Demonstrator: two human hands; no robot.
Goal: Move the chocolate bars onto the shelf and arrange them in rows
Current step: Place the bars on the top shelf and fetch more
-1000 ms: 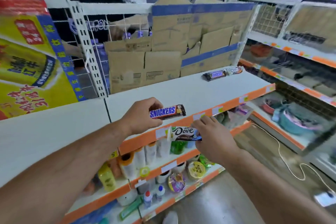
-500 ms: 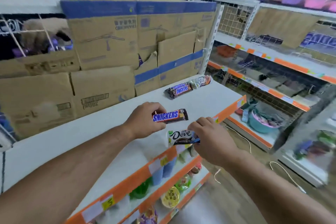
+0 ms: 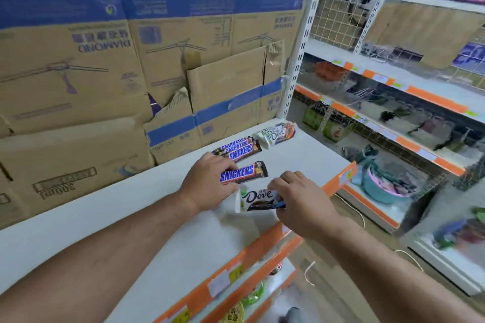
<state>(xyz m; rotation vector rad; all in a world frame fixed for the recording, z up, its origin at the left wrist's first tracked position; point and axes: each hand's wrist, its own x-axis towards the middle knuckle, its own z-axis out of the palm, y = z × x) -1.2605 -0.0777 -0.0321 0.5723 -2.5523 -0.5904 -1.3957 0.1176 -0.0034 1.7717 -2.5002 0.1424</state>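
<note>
Snickers bar (image 3: pixel 244 172) is pinched at its left end by the left hand (image 3: pixel 210 182), fingers closed over the wrapper, logo facing up, bar lying nearly flat and low over the white shelf top (image 3: pixel 162 220). Dove bar (image 3: pixel 258 200) is grasped at its right end by the right hand (image 3: pixel 301 202), thumb under, fingers curled over the upper edge; logo readable, left end tilted slightly down toward the shelf. Cannot tell whether either bar touches the surface.

Relative position: Dove bar sits just in front of and below the Snickers bar, the two near but apart. Both grips are clenched on their bars.

Further back on the same shelf top, near the rear right corner: a small stack of Snickers bars (image 3: pixel 237 149), side by side and overlapping, angled. Immediately right of them, touching or nearly so, a cluster of Dove bars (image 3: pixel 277 134) in pale wrappers.

Behind the shelf top: flattened cardboard boxes (image 3: pixel 105 60) with blue bands stand as a back wall. Front edge carries an orange price strip (image 3: pixel 338 181). Right of the aisle, a second shelving unit (image 3: pixel 393 81), contents blurred.
</note>
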